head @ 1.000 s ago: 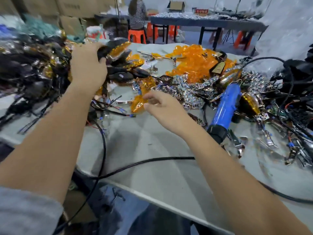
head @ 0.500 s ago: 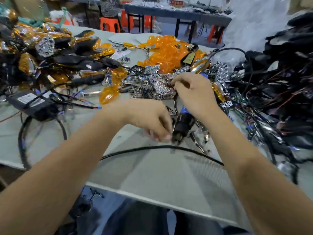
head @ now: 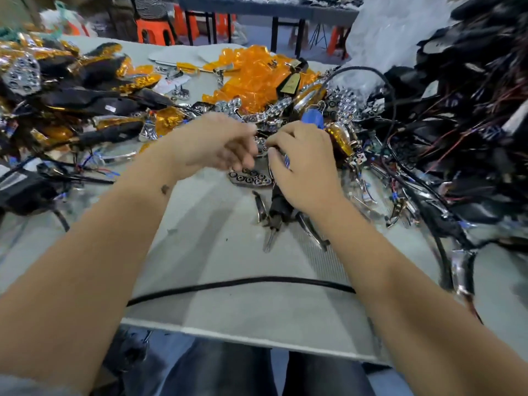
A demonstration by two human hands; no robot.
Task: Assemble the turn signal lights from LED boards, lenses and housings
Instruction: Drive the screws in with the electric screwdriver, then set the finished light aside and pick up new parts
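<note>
While hands (head: 257,150) meet, orange lenses (head: 251,78) heaped

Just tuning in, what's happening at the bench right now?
A person is seated at a grey table piled with turn signal parts. Both hands meet over its middle: the right hand is curled around a small chrome piece, and the left hand, blurred, reaches in to it. A chrome reflector plate lies just below them. Orange lenses are heaped behind, black wired housings to the right. The blue-handled tool lies unused.
</note>
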